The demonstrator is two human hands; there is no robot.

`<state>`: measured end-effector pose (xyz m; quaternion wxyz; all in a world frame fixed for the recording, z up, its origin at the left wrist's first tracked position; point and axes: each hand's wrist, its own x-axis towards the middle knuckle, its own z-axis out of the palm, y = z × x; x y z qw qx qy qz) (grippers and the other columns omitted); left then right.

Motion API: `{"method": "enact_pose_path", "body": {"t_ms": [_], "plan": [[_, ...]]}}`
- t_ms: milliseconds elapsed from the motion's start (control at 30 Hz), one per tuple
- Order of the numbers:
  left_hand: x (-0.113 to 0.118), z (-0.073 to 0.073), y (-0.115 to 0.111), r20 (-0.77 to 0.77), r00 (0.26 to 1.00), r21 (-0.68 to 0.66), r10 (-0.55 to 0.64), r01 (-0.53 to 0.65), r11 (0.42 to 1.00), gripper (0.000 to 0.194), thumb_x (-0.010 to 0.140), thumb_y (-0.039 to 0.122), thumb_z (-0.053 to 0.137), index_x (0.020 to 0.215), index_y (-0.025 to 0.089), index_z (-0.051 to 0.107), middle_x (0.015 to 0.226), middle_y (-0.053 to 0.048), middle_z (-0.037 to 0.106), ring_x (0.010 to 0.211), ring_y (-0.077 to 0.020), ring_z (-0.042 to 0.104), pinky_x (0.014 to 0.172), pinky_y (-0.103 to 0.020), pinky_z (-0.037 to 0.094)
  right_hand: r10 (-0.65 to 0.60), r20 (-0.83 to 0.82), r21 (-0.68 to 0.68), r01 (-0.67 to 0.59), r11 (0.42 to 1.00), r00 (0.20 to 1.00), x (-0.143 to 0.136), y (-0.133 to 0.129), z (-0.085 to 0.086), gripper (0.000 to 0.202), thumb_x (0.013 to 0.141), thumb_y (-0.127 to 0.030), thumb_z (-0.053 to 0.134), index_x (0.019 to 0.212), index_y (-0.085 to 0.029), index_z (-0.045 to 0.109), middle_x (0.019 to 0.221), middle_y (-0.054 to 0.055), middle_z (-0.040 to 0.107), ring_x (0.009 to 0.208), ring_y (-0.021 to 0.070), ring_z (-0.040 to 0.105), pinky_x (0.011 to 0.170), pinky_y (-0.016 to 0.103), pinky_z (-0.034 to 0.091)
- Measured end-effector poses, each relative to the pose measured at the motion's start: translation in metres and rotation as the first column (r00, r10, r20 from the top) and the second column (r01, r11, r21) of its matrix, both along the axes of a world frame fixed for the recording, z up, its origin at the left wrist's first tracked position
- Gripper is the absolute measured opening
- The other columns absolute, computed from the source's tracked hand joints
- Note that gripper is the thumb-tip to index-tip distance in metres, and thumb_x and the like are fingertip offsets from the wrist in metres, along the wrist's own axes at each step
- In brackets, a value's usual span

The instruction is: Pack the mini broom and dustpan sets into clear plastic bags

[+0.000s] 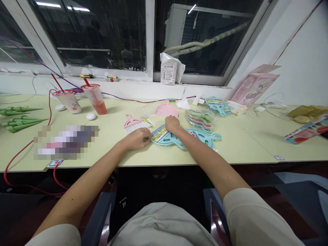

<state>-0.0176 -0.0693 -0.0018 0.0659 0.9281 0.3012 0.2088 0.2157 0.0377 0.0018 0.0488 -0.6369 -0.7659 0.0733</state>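
A blue dustpan-and-brush set (169,139) in clear wrapping, with a printed label, lies on the table in front of me. My left hand (138,138) is closed at the left end of this set, its fingertips pinching the edge. On the set's upper side, my right hand (172,123) is closed with curled fingers; what lies under those fingers is hidden. Just beyond my left hand rests a pink brush (135,124) with white bristles. A pink dustpan (166,110) lies behind my right hand.
Several wrapped sets are stacked (200,118) at the right, with another blue set (217,105) behind them. Two drink cups (94,99) with red straws stand back left. A pink box (256,85) leans by the wall. Red cables (19,153) cross the left side.
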Motion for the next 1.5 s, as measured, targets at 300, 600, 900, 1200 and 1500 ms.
{"method": "enact_pose_path", "body": {"t_ms": [300, 600, 900, 1200, 1500], "plan": [[0.000, -0.003, -0.002, -0.044, 0.999, 0.071, 0.025, -0.022, 0.997, 0.015, 0.094, 0.018, 0.059, 0.094, 0.022, 0.073, 0.091, -0.008, 0.072, 0.089, -0.0239, 0.067, 0.083, -0.037, 0.049, 0.032, 0.064, 0.156, -0.041, 0.987, 0.997, 0.019, -0.063, 0.047, 0.042, 0.103, -0.021, 0.043, 0.141, -0.011, 0.058, 0.139, 0.024, 0.062, 0.128, 0.0365, 0.059, 0.103, 0.044, 0.048], [0.014, -0.003, -0.011, -0.034, 0.999, 0.054, -0.028, 0.030, 0.998, 0.017, 0.100, 0.026, 0.058, 0.089, 0.022, 0.071, 0.087, -0.006, 0.070, 0.083, -0.0211, 0.065, 0.077, -0.034, 0.047, 0.161, 0.265, -0.028, -0.159, 0.987, 0.951, 0.080, -0.142, 0.027, 0.033, 0.097, -0.013, 0.053, 0.128, -0.011, 0.065, 0.128, 0.022, 0.069, 0.116, 0.0349, 0.065, 0.093, 0.041, 0.049], [0.019, 0.000, -0.020, 0.105, 0.994, -0.130, -0.041, 0.054, 0.990, 0.020, 0.099, 0.040, 0.064, 0.098, 0.022, 0.073, 0.094, -0.005, 0.074, 0.085, -0.0209, 0.069, 0.079, -0.035, 0.051, 0.092, 0.340, -0.020, -0.091, 0.996, 0.936, 0.067, -0.122, 0.024, 0.034, 0.088, -0.001, 0.053, 0.113, -0.010, 0.075, 0.116, 0.024, 0.072, 0.117, 0.0360, 0.063, 0.090, 0.041, 0.050], [0.012, -0.007, -0.005, 0.383, 0.898, -0.085, 0.214, -0.196, 0.977, 0.028, 0.103, 0.038, 0.049, 0.091, 0.021, 0.066, 0.085, -0.004, 0.073, 0.078, -0.0191, 0.065, 0.073, -0.033, 0.049, 0.144, 0.182, 0.126, -0.169, 0.978, 0.973, 0.136, -0.115, 0.036, 0.031, 0.090, -0.007, 0.060, 0.118, -0.012, 0.074, 0.122, 0.019, 0.071, 0.123, 0.0335, 0.060, 0.101, 0.039, 0.047], [-0.003, -0.016, 0.029, 0.325, 0.867, 0.114, 0.378, -0.432, 0.894, 0.013, 0.093, 0.025, 0.053, 0.085, 0.023, 0.062, 0.092, -0.008, 0.073, 0.095, -0.0270, 0.066, 0.091, -0.043, 0.049, 0.096, 0.201, 0.164, -0.131, 0.978, 0.975, 0.257, -0.106, 0.025, 0.047, 0.090, -0.006, 0.059, 0.132, -0.017, 0.075, 0.130, 0.018, 0.073, 0.125, 0.0320, 0.063, 0.107, 0.039, 0.047]]}}
